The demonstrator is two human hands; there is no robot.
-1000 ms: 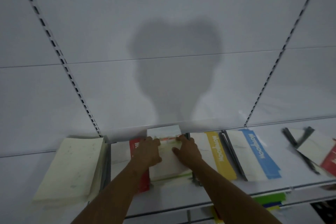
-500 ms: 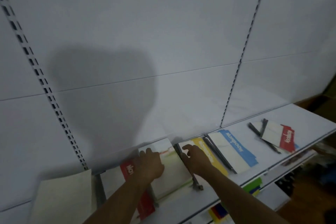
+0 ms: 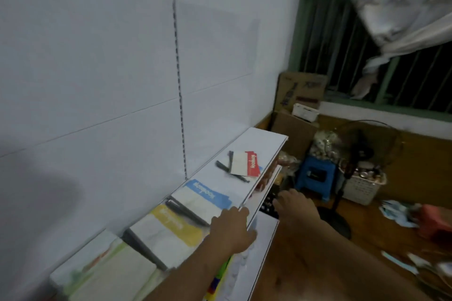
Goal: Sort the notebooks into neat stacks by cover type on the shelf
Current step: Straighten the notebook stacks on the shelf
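Our left hand (image 3: 231, 228) lies flat at the shelf (image 3: 266, 146) edge, lower centre, holding nothing. Our right hand (image 3: 294, 204) hovers loose, empty. Notebooks (image 3: 203, 199) lie along the shelf, a red one (image 3: 245, 163) farther right.

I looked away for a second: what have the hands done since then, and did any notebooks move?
Both hands let go of the green-covered notebook. The left hand moved right to the shelf's front edge; the right hand reaches past it, holding nothing. The yellow, blue and red notebooks lie as before.
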